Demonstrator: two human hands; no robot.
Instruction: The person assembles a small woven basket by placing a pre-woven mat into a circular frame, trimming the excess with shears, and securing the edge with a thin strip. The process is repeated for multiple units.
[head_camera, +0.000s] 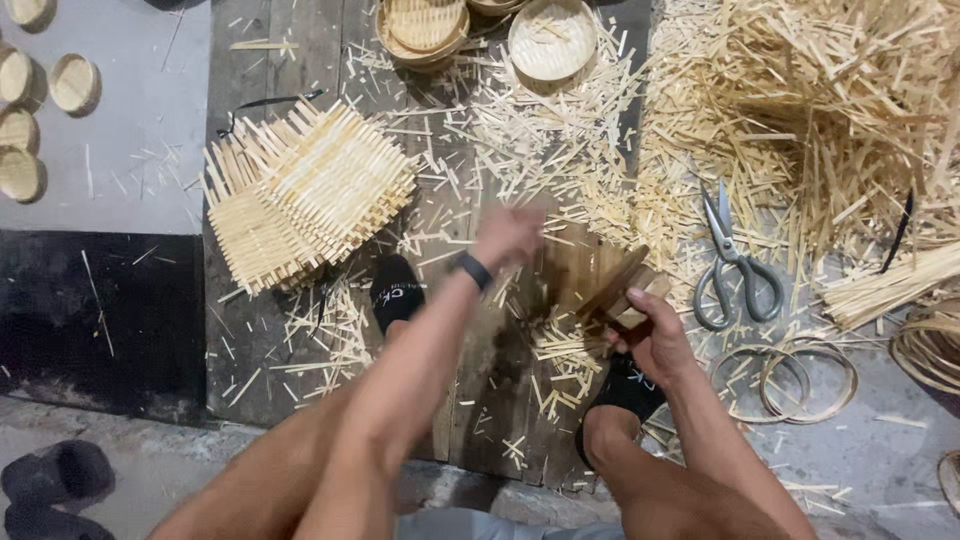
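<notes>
My right hand (650, 335) grips a small wooden block (625, 290) just above the dark plank floor (290, 40). My left hand (508, 238), blurred by motion and wearing a black wristband, hovers over scattered bamboo slivers (530, 140) in the middle; whether it holds anything I cannot tell. A stack of woven bamboo mats (300, 190) lies to its left. Grey scissors (732, 262) rest to the right of the block, beside a large heap of bamboo strips (820, 110).
Round woven trays (550, 38) sit at the top. Small round baskets (72, 82) lie on a grey sheet at top left. Thin bamboo hoops (790, 380) lie at lower right. My feet wear black sandals (396, 290). Another pair of sandals (55, 475) is at bottom left.
</notes>
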